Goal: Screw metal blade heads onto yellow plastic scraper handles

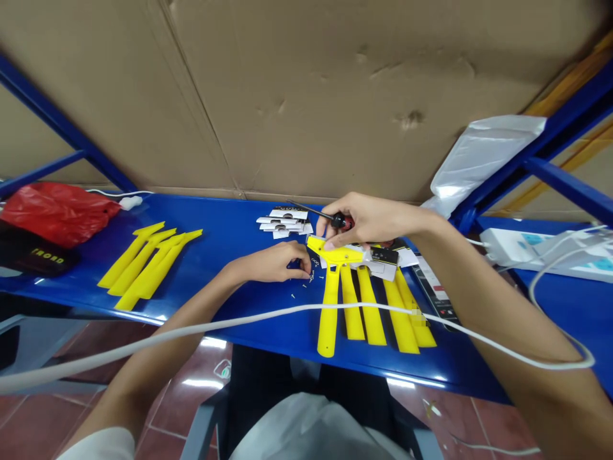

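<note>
My right hand (366, 220) is closed round a screwdriver (341, 221) with a dark shaft that points left. Under its fingertips lies the head of a yellow scraper (328, 319), whose handle extends toward the table's front edge. My left hand (280, 262) is low over the blue table, thumb and fingers pinched together beside small loose screws (305, 285). Whatever is in that pinch is too small to make out. Several more yellow scrapers (373, 319) lie to the right, their upper ends partly covered by white and black packets (384, 256).
Another group of yellow scrapers (151, 265) lies at the left. White cards (282, 223) are stacked at the back. A phone (433, 287), a power strip (541, 252) and a red bag (57, 211) are on the table (215, 217). A white cable (230, 327) crosses the foreground.
</note>
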A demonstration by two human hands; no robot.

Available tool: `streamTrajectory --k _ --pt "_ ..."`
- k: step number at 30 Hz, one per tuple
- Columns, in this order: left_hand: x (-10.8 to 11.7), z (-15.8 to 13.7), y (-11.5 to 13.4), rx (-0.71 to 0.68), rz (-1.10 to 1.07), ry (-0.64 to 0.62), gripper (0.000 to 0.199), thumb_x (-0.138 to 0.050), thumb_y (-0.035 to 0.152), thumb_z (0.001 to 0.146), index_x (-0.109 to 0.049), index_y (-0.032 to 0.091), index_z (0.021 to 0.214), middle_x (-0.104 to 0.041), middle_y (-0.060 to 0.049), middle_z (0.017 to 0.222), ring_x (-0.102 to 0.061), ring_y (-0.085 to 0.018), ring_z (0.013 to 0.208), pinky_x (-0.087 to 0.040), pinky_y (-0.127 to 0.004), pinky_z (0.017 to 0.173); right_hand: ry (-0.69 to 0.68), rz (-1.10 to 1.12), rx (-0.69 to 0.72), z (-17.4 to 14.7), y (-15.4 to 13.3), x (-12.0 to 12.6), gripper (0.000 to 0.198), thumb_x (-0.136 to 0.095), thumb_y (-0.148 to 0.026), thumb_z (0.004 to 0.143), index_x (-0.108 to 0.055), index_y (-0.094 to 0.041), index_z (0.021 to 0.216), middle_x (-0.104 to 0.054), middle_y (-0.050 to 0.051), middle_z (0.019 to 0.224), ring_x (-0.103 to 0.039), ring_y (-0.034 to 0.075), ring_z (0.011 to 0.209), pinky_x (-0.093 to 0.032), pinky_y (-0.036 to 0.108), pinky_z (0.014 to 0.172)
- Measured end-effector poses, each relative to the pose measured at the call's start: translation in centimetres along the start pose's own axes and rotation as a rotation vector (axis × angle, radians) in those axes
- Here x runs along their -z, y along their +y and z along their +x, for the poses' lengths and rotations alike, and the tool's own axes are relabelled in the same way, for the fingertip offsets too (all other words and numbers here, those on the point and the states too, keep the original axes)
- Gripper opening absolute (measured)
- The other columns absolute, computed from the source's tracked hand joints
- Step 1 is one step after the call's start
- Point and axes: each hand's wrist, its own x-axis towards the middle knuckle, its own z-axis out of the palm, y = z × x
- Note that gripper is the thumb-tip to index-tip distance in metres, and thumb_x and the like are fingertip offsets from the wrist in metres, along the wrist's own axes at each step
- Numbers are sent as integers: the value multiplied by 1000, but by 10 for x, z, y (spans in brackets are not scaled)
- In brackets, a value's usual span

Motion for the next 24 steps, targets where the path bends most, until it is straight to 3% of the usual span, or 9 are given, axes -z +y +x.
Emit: streamTrajectory --k 9,13,17,21,24 --pt "-1 -10 -13 64 23 116 23 -77 44 103 -82 22 100 -79 -7 102 -68 -26 103 -50 -37 97 -26 77 -19 10 12 -9 33 -87 -47 93 -77 -20 110 -70 -1 81 -59 11 55 -48 23 46" --pt "13 -16 -11 89 16 349 23 -78 44 102 -80 21 98 -79 -5 101 -68 -23 95 -50 -35 91 -35 84 -29 15 15 -14 30 -85 -42 94 -78 -19 112 -71 0 86 -61 11 58 -52 23 47" --pt "18 -15 -6 55 -169 597 26 -84 45 97 -80 19 94 -79 -9 105 -69 -22 97 -52 -35 88 -26 106 -45 20 22 -19 30 -85 -43 94 -80 -19 112 -71 0 86 -64 11 58 -52 22 46" --pt "7 -9 -3 -68 -263 627 26 -90 46 92 -83 20 90 -79 -10 112 -70 -24 108 -54 -38 96 15 131 -63 25 24 -23 34 -89 -43 91 -80 -19 113 -71 -3 80 -60 9 49 -51 22 44" --pt "-1 -7 0 -57 -196 602 23 -89 45 93 -85 22 92 -78 -9 111 -71 -23 107 -53 -40 100 26 156 -97 28 22 -27 37 -95 -45 85 -80 -20 109 -70 -4 75 -59 8 46 -48 22 41"
